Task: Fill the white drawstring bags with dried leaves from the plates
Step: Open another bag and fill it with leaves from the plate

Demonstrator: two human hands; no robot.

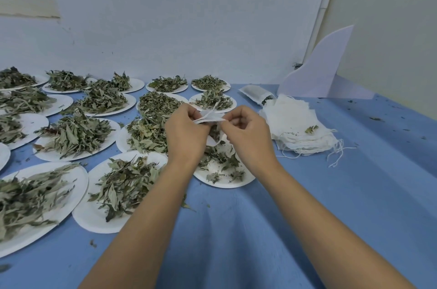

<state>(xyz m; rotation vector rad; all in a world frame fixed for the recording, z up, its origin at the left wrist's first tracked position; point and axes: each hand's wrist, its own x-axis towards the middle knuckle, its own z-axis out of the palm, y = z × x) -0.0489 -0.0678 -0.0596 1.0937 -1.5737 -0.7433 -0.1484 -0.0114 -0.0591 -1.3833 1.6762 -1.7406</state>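
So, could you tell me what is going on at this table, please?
A person is bagging dried leaves. Both the left hand and right hand pinch one white drawstring bag between them, above a thinly covered plate. A stack of empty bags lies to the right, with one filled bag behind it. Many heaped plates cover the blue cloth.

Blue-clothed table: leaf plates, bag stack.

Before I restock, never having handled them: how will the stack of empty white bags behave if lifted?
Probably floppy: the stack of empty bags sags unevenly at its edges. Likely very light, being thin cloth. Its loose drawstrings trail out and may snag.
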